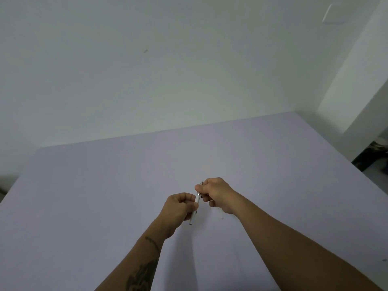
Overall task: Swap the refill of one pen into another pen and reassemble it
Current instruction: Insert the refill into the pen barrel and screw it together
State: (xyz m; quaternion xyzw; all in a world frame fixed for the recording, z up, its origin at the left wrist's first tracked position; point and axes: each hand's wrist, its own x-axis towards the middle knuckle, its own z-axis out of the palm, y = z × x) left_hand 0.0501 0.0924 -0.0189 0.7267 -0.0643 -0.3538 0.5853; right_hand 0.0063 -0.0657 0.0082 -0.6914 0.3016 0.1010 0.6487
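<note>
A slim white pen with a grey front section is held up above the pale lilac table, near its middle. My left hand is closed around the white barrel, whose dark lower end sticks out below the fingers. My right hand pinches the grey tip end, and the tip pokes out just above its thumb. The two hands are close together, almost touching. No second pen or loose refill shows; my hands may hide small parts.
A white wall rises behind the table's far edge. At the right, a white pillar stands by the table's corner, with dark floor clutter beyond it. A small dark speck lies on the table under my right wrist.
</note>
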